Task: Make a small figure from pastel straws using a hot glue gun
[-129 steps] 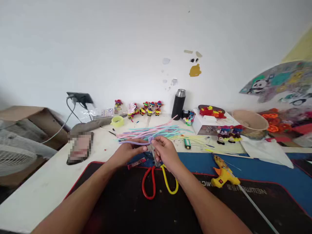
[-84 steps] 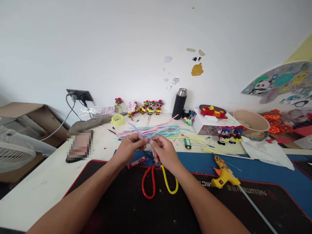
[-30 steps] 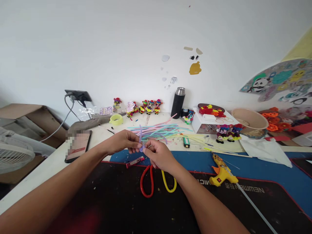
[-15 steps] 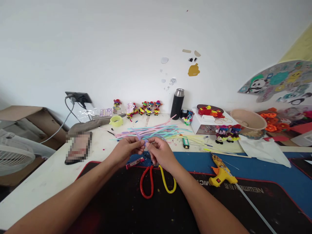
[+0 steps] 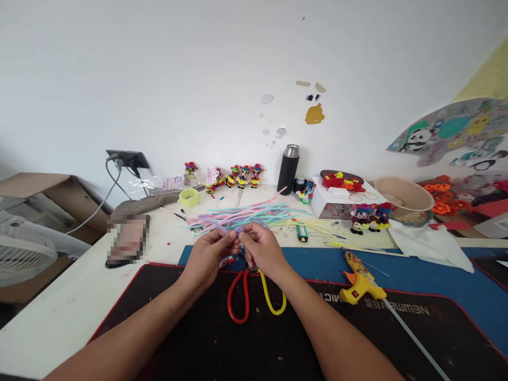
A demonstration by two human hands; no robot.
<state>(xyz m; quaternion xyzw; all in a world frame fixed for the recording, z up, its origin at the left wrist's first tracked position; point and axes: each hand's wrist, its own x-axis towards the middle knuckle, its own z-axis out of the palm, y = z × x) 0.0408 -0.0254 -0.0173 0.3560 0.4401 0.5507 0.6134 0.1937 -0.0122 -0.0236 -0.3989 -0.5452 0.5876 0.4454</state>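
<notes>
A purple pipe cleaner (image 5: 238,231) is pinched between my two hands, bent into a small coil where the fingertips meet. My left hand (image 5: 209,254) grips it from the left with thumb and forefinger. From the other side my right hand (image 5: 262,247) holds the same coil, its fingers curled. Just beyond the hands lies a pile of pink, teal and purple pipe cleaners (image 5: 250,214). Below them rest scissors with one red and one yellow handle (image 5: 273,301), their blades partly hidden by my right hand. A small pink-red packet (image 5: 226,261) is half covered by my left hand.
A yellow glue gun (image 5: 362,283) lies right on the black mat (image 5: 198,338). Behind stand a black thermos (image 5: 288,170), small fuzzy figures (image 5: 243,177), a yellow tape roll (image 5: 189,197) and a white box (image 5: 337,203). A fan (image 5: 24,251) is at the left.
My left hand has turned and shifted slightly right and down, covering more of the packet. My right hand stays nearly in place; both still hold the purple pipe cleaner.
</notes>
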